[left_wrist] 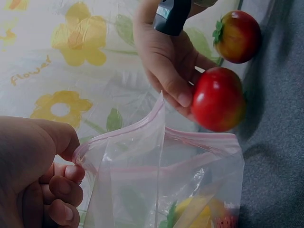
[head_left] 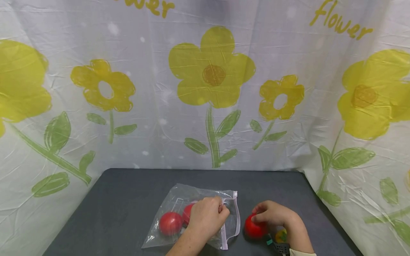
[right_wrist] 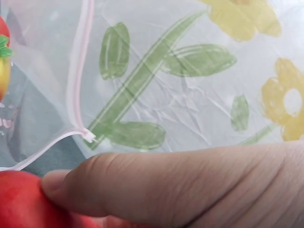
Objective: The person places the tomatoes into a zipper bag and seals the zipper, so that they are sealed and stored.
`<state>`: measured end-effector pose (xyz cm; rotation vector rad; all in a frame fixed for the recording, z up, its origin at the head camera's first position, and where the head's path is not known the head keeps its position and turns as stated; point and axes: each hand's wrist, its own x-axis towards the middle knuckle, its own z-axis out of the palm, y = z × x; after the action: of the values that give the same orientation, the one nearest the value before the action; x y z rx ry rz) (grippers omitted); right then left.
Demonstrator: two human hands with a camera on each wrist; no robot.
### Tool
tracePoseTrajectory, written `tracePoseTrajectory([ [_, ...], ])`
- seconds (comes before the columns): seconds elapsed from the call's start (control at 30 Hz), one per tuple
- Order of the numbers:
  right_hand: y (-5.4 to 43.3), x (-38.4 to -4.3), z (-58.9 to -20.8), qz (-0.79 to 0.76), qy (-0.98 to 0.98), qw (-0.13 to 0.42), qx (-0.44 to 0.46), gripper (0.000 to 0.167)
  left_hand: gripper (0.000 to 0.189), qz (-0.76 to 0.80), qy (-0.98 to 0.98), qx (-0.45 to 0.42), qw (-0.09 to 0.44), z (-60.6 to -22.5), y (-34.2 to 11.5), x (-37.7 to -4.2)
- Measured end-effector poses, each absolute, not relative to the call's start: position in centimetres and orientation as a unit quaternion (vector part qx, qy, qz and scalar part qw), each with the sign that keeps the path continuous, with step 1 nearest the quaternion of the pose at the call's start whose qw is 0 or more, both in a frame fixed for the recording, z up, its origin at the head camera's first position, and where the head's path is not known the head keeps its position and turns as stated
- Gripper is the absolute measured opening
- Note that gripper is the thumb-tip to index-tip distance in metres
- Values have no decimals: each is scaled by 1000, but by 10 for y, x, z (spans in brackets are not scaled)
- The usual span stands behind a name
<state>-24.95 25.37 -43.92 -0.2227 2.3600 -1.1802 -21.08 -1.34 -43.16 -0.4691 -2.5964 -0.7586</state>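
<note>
Bag of clear plastic with a pinkish zip edge lies on the dark grey table, its mouth turned toward the person's right side. Two round red fruits show through its wall in the head view: one in full and another partly covered by the left hand. That hand has its fingers curled and pinches the lip of the bag at the zip, which the left wrist view shows drawn up into a peak beside the fingertips. The right hand grips a glossy red tomato between thumb and fingers, outside the bag and just beside its mouth; whether this tomato touches the table is hard to tell. Another tomato, red shading to yellow with a green leafy top, sits near the right wrist, partly hidden by the arm in the head view. A black wrist device and the end of a pale sleeve show below the right hand. Behind the table hangs a whitish curtain printed with yellow flowers, green stems and leaves, and the word "flower" in yellow.
</note>
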Motion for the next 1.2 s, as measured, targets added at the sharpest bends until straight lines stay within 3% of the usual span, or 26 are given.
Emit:
tracePoseTrajectory([
  [0.23,259,-247,-428,-459,860,216,-48,40,30,-273,-926,-168,201,-432,-13,-210],
  [0.6,263,-243,-417,-476,868,142,-11,46,31,-269,-925,-170,208,-433,-13,-211],
  [1.2,244,-236,-406,-471,873,117,-53,51,33,-267,-932,-165,184,-431,-12,-211],
])
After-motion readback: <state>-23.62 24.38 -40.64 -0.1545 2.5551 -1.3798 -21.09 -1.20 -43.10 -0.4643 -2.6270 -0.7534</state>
